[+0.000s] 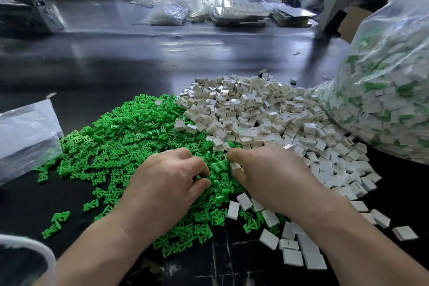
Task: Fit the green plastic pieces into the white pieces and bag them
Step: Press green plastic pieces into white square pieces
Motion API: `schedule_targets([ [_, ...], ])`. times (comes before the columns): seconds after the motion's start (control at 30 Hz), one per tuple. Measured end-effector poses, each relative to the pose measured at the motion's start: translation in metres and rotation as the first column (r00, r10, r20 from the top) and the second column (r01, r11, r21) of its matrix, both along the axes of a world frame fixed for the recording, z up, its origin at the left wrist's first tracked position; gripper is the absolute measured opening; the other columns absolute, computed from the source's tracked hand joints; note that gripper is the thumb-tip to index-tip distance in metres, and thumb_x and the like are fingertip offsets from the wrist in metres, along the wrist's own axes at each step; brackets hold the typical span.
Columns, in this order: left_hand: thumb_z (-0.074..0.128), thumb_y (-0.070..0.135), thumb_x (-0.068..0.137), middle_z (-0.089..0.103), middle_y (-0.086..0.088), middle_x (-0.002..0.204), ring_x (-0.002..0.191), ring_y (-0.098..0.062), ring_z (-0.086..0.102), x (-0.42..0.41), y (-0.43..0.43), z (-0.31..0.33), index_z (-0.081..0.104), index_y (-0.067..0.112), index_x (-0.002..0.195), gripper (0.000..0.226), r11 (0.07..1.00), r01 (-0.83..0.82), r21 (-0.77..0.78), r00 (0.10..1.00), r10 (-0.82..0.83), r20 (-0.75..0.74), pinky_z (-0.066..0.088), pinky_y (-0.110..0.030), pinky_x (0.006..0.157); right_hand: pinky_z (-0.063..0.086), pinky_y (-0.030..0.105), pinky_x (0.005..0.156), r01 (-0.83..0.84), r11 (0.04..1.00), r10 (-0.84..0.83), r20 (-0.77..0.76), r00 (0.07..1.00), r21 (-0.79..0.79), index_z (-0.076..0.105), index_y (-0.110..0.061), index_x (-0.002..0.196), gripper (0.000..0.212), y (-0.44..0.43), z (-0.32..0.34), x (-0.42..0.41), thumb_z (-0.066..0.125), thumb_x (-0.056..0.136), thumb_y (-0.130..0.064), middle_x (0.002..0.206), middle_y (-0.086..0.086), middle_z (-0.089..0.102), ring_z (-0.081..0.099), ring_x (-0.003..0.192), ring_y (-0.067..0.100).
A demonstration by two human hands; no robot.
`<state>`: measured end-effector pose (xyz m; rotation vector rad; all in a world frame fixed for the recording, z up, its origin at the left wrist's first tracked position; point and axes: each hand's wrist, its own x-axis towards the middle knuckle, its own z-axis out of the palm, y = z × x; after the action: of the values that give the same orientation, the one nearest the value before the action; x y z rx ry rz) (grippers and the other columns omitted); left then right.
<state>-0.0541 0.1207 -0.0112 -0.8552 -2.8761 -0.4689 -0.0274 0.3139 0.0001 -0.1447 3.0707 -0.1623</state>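
Observation:
A wide heap of small green plastic pieces [120, 141] covers the dark table in front of me. To its right lies a heap of white box-shaped pieces [267, 111]. My left hand [167, 183] rests palm-down on the green heap, fingers curled into the pieces; what it grips is hidden. My right hand [271, 176] is beside it at the seam of the two heaps, its thumb and fingers pinching a white piece [235, 166]. A big clear bag [385, 90] at the right holds several assembled white-and-green pieces.
An empty clear plastic bag [25, 134] lies at the left edge. Loose white pieces [292, 246] are scattered near the front. Across the dark table [139, 53] stand bags of parts [167, 14], stacked trays [241, 14] and a machine [25, 14] at the far left.

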Motion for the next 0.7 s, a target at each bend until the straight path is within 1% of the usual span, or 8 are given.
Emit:
schedule_targets([
  [0.13, 0.052, 0.054, 0.087, 0.056, 0.020, 0.082, 0.072, -0.001, 0.054, 0.000, -0.001, 0.000, 0.069, 0.037, 0.094, 0.024, 0.998, 0.001, 0.067, 1.000, 0.000, -0.007, 0.049, -0.025, 0.066, 0.042, 0.032, 0.056, -0.037, 0.999, 0.036, -0.078, 0.996, -0.014, 0.059, -0.027, 0.114, 0.017, -0.004, -0.006, -0.003, 0.046, 0.104, -0.029, 0.085, -0.005, 0.065, 0.062, 0.075, 0.023],
  [0.27, 0.051, 0.053, 0.087, 0.056, 0.022, 0.084, 0.075, 0.002, 0.056, 0.001, -0.002, 0.000, 0.069, 0.037, 0.092, 0.024, 0.970, -0.040, 0.239, 0.999, 0.031, 0.039, 0.052, -0.026, 0.067, 0.046, 0.034, 0.059, 0.022, 0.999, -0.023, -0.028, 0.999, -0.024, 0.055, -0.023, 0.120, 0.028, -0.003, -0.005, -0.003, 0.047, 0.103, -0.044, 0.088, -0.006, 0.064, 0.062, 0.079, 0.022],
  [0.33, 0.052, 0.053, 0.086, 0.057, 0.022, 0.088, 0.078, 0.003, 0.056, 0.001, -0.002, 0.001, 0.069, 0.037, 0.092, 0.024, 0.948, -0.060, 0.314, 0.997, 0.041, 0.066, 0.052, -0.026, 0.069, 0.053, 0.037, 0.064, 0.057, 0.998, -0.057, -0.002, 0.998, 0.002, 0.058, -0.024, 0.118, 0.025, 0.000, -0.006, -0.004, 0.048, 0.103, -0.042, 0.088, -0.006, 0.063, 0.062, 0.081, 0.022],
  [0.47, 0.053, 0.052, 0.085, 0.058, 0.022, 0.089, 0.081, 0.003, 0.057, 0.002, -0.001, 0.001, 0.069, 0.037, 0.092, 0.023, 0.942, -0.063, 0.329, 0.996, 0.036, 0.087, 0.052, -0.030, 0.073, 0.043, 0.034, 0.056, 0.063, 0.997, -0.063, 0.006, 0.998, 0.040, 0.058, -0.025, 0.107, 0.015, -0.002, -0.006, -0.006, 0.047, 0.103, -0.034, 0.077, -0.007, 0.054, 0.059, 0.078, 0.024],
  [0.53, 0.056, 0.050, 0.085, 0.059, 0.022, 0.088, 0.082, 0.003, 0.057, 0.003, -0.001, 0.001, 0.069, 0.037, 0.091, 0.020, 0.936, -0.068, 0.346, 0.994, 0.035, 0.100, 0.051, -0.027, 0.073, 0.047, 0.035, 0.057, 0.041, 0.999, -0.041, -0.049, 0.998, -0.005, 0.058, -0.023, 0.102, 0.018, 0.000, -0.007, -0.005, 0.044, 0.104, -0.034, 0.078, -0.007, 0.057, 0.060, 0.074, 0.022],
  [0.6, 0.060, 0.048, 0.083, 0.063, 0.020, 0.085, 0.083, 0.002, 0.059, 0.002, -0.002, 0.002, 0.070, 0.037, 0.089, 0.015, 0.895, -0.089, 0.437, 0.988, 0.025, 0.150, 0.051, -0.019, 0.068, 0.055, 0.036, 0.057, 0.041, 0.974, -0.067, -0.111, 0.992, -0.224, 0.061, -0.020, 0.096, 0.020, 0.007, -0.005, -0.002, 0.046, 0.104, -0.029, 0.075, -0.005, 0.062, 0.061, 0.065, 0.015],
  [0.63, 0.063, 0.046, 0.083, 0.066, 0.019, 0.084, 0.082, 0.001, 0.062, 0.003, -0.002, 0.003, 0.071, 0.037, 0.087, 0.013, 0.853, -0.116, 0.509, 0.978, 0.008, 0.210, 0.051, -0.016, 0.065, 0.054, 0.031, 0.051, 0.054, 0.917, -0.106, -0.110, 0.988, -0.395, 0.063, -0.020, 0.090, 0.020, 0.009, -0.003, -0.002, 0.049, 0.102, -0.026, 0.070, -0.005, 0.063, 0.059, 0.056, 0.012],
  [0.7, 0.064, 0.045, 0.080, 0.072, 0.014, 0.084, 0.077, -0.003, 0.067, 0.004, -0.002, 0.006, 0.072, 0.036, 0.086, 0.014, 0.726, -0.200, 0.658, 0.923, -0.086, 0.375, 0.052, -0.013, 0.064, 0.041, 0.027, 0.038, 0.120, 0.663, -0.161, 0.015, 0.987, -0.739, 0.065, -0.021, 0.078, 0.023, 0.009, 0.002, 0.001, 0.055, 0.099, -0.019, 0.060, -0.005, 0.063, 0.048, 0.042, 0.010],
])
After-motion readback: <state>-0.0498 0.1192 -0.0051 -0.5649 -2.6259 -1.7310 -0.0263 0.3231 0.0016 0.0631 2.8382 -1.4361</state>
